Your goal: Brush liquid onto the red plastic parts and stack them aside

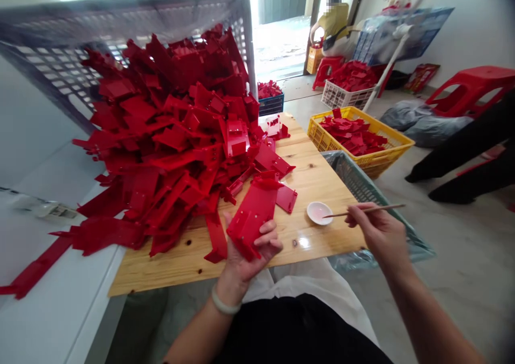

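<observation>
While left hand point(251, 248) is cupping flat red plastic part point(255, 213), right fingers are pinching thin wooden brush point(374, 209), nearly closed.

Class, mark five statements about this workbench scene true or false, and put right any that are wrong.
1. The left hand holds a red plastic part. True.
2. The right hand holds scissors. False: it holds a thin brush.
3. The brush's tip is at the small white dish. True.
4. The yellow crate sits on the wooden tabletop. False: it is off the tabletop, beyond its right side.
5. The large grey crate is empty. False: a pile of red parts fills much of it and spills out.
</observation>
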Tool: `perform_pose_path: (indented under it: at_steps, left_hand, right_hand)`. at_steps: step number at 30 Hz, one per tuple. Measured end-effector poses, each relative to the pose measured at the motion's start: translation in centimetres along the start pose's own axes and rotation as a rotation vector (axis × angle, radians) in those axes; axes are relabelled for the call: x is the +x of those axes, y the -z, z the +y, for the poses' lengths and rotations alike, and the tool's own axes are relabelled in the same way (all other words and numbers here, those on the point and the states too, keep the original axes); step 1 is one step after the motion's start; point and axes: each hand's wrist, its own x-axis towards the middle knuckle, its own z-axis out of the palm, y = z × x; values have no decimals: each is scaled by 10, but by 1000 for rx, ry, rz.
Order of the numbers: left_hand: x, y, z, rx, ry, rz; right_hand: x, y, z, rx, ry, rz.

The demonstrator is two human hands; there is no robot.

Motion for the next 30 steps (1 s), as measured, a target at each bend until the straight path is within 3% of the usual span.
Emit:
perform_pose_path:
  at_steps: [4,9,15,23,30]
  left_hand:
    - [7,7,-9,5,48,13]
    - [14,14,-10,144,5,0]
    - [11,18,-5,333,-3,-42]
    - [-4,13,0,780,-236,-172]
    - [-14,6,2,943,-375,-108]
  right_hand:
    - [-10,0,-21,188,-37,52]
    - [-30,-10,-56,478,-42,-77]
    - [-48,-26,-75,486,57,-143]
    - [-47,-37,-86,537,58,-287]
    - [-51,-36,-102,362,187,-267]
